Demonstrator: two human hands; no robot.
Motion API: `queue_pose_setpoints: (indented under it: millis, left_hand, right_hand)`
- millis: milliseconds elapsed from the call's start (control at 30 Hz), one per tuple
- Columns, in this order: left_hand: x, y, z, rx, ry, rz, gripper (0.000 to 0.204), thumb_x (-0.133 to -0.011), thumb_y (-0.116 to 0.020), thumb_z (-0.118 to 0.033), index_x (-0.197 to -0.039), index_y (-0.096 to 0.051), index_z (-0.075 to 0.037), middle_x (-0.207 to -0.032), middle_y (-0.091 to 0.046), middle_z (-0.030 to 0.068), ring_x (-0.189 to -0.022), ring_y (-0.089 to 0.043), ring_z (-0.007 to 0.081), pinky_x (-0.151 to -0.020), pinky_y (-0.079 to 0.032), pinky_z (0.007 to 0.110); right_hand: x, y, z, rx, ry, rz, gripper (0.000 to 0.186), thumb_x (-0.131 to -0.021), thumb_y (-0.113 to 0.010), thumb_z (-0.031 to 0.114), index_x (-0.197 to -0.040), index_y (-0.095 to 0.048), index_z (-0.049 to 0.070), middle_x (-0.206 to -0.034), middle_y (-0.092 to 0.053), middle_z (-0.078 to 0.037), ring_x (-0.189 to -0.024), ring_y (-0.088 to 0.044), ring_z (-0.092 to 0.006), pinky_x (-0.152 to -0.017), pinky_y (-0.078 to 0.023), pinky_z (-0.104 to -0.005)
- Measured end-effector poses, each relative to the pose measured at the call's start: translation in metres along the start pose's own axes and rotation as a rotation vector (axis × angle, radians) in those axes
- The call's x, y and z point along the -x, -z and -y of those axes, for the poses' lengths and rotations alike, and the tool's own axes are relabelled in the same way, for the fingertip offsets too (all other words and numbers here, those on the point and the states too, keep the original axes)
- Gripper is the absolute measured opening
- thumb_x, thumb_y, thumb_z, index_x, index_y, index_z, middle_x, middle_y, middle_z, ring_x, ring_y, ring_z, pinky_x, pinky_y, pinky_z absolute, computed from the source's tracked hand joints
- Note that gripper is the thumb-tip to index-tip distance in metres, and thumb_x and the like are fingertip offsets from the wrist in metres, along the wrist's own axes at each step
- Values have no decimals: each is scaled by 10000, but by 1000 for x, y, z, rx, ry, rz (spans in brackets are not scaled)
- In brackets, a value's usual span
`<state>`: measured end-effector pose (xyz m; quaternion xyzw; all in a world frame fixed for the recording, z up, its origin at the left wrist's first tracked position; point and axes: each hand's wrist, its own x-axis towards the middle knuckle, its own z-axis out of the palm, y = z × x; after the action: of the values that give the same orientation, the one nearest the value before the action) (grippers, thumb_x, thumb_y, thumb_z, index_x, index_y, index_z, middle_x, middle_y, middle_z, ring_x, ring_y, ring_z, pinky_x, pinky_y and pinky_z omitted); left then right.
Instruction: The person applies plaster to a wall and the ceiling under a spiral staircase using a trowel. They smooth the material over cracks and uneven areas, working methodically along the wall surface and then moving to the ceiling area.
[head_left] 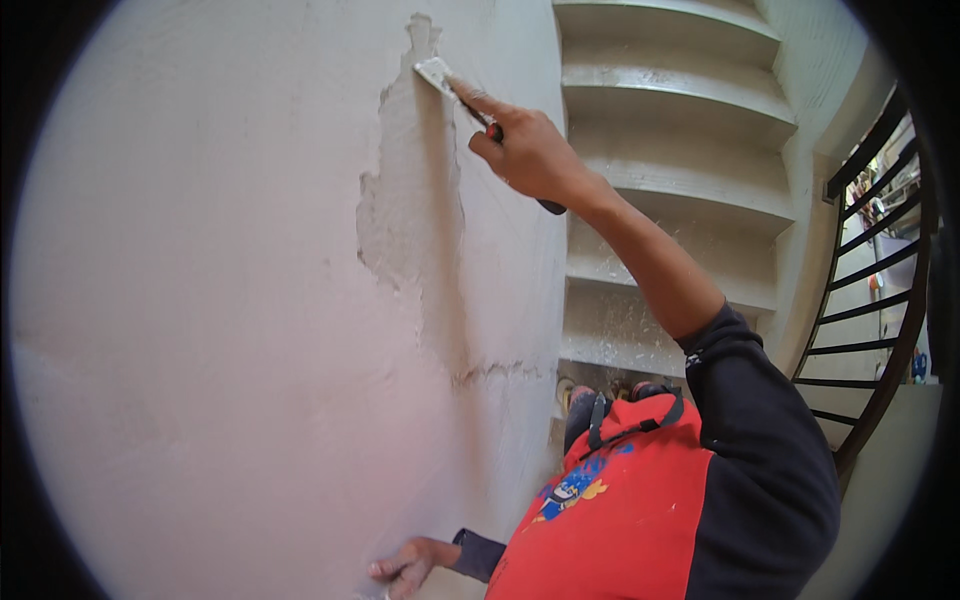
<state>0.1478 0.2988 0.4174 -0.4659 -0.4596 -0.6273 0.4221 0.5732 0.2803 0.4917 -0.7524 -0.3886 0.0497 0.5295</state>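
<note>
My right hand [530, 155] grips a putty knife [432, 72], its forefinger along the tool and the red-and-black handle poking out below my palm. The pale blade lies on the upper part of a rough, grey, irregular patch [400, 205] in the white wall [200, 250]. A horizontal crack [495, 370] runs lower on the wall. At the bottom edge my left hand [405, 565] is beside the wall, fingers curled round something pale that is mostly out of frame. I wear a red apron [620, 500] over dark sleeves.
Dust-spattered concrete steps [670, 150] run along the right of the wall, with my feet low among them, partly behind the apron. A curved black metal railing [870, 260] borders the stair at the far right, with indistinct objects beyond it.
</note>
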Motion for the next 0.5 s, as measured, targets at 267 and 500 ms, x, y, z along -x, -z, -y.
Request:
queue_pose_setpoints:
  millis: [267, 500]
  left_hand:
    - [10, -14, 12, -25, -227, -6, 408, -915, -551, -161, -1174, -417, 125, -1289, -394, 292, -1173, -463, 392, -945, -417, 461]
    - [11, -17, 15, 57, -231, -30, 500, -883, -602, -267, -1161, -435, 112, -1264, -408, 287, -1165, -430, 393, -949, -366, 478]
  right_hand:
    - [108, -60, -156, -2, -270, 198, 523, -795, -627, 231, -1282, -505, 83, -870, -616, -189, -801, -597, -313, -763, -464, -369]
    - [322, -21, -282, 213, -758, 478, 536, -725, -689, 211, -1234, -556, 110, -1057, -614, -240, -969, -604, -377, -819, -468, -412]
